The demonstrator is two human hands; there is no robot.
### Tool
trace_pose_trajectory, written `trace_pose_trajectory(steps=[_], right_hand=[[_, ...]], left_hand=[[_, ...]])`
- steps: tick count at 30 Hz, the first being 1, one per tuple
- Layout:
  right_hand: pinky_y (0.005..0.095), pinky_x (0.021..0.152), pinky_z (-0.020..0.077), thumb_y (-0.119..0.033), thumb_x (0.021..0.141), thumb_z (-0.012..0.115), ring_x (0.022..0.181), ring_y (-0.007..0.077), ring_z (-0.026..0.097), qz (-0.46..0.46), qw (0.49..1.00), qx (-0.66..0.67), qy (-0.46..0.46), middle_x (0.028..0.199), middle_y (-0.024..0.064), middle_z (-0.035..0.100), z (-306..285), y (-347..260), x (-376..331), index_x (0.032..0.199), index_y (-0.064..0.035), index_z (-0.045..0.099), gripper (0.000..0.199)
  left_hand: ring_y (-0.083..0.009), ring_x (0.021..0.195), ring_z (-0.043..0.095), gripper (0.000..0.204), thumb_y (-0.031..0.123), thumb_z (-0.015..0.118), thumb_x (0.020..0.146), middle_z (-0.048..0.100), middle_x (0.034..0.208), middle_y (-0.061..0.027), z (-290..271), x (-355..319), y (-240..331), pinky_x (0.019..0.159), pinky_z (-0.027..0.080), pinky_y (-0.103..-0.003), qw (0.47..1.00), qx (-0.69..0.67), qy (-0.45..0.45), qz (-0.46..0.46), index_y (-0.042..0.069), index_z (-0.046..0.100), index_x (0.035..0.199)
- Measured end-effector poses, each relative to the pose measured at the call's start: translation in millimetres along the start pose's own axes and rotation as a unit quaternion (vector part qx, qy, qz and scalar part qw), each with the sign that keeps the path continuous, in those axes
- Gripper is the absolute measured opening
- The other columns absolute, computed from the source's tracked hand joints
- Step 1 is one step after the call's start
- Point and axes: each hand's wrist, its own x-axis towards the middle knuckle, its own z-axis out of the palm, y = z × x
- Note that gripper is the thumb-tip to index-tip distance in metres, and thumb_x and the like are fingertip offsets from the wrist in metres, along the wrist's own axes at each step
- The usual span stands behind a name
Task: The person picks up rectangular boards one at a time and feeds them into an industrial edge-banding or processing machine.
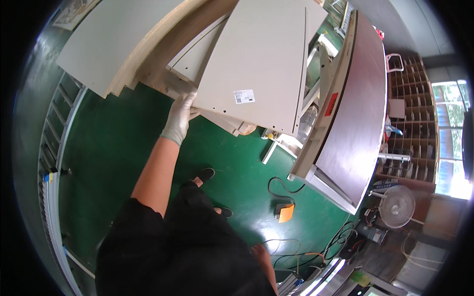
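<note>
Fingers (186, 104) of the gloved left hand (178, 118) curl around the near corner of a pale board (256, 64), grasping it where it tops a stack of boards (197, 59). That board sits tilted and partly off the stack, so lifting looks begun but not finished. Right of the fingers stands a brown-topped table (355, 108); below them lies green floor (123, 148) with an orange pedal (285, 212). Only the bare right forearm (264, 261) shows low down, so I cannot tell that hand's state.
</note>
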Motion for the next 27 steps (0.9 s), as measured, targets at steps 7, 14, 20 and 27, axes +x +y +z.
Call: trace_pose_trajectory(steps=[7, 14, 20, 27], right_hand=[[0.0371, 0.092, 0.0531, -0.032, 0.096, 0.067, 0.107, 0.0270, 0.069, -0.058, 0.995, -0.002, 0.077, 0.114, 0.0149, 0.072, -14, -8, 9, 0.120, 0.0005, 0.067, 0.040], [0.0383, 0.094, 0.0501, -0.032, 0.102, 0.059, 0.112, 0.0264, 0.065, -0.044, 0.847, 0.523, 0.082, 0.129, 0.0152, 0.065, -99, -171, 87, 0.139, -0.0031, 0.053, 0.048], [0.0513, 0.107, 0.0443, -0.045, 0.104, 0.050, 0.129, 0.0327, 0.054, -0.109, 0.516, 0.849, -0.036, 0.142, 0.0112, 0.056, -126, -257, 118, 0.141, -0.0120, 0.053, 0.050], [0.0528, 0.112, 0.0397, -0.042, 0.105, 0.049, 0.127, 0.0331, 0.055, -0.099, 0.525, 0.843, 0.066, 0.137, 0.0084, 0.060, -102, -165, 86, 0.137, -0.0128, 0.057, 0.045]], left_hand=[[-0.0248, 0.104, 0.068, 0.044, 0.031, 0.066, 0.099, 0.065, 0.125, -0.0053, 15, 6, 10, 0.089, 0.058, -0.042, 0.994, -0.038, -0.078, -0.059, 0.011, 0.056, 0.136], [-0.0203, 0.093, 0.071, 0.031, 0.024, 0.063, 0.099, 0.070, 0.110, -0.0103, 42, -90, -40, 0.079, 0.061, -0.035, 0.971, 0.021, -0.203, -0.123, 0.005, 0.060, 0.124], [-0.0222, 0.108, 0.066, 0.044, 0.031, 0.063, 0.099, 0.067, 0.123, -0.0118, 26, -188, -122, 0.095, 0.055, -0.040, 0.860, 0.158, -0.407, -0.264, 0.003, 0.059, 0.133], [-0.0257, 0.115, 0.064, 0.043, 0.030, 0.060, 0.097, 0.066, 0.128, -0.0119, 48, -131, -69, 0.104, 0.048, -0.046, 0.943, -0.119, -0.188, -0.246, 0.003, 0.058, 0.131]])
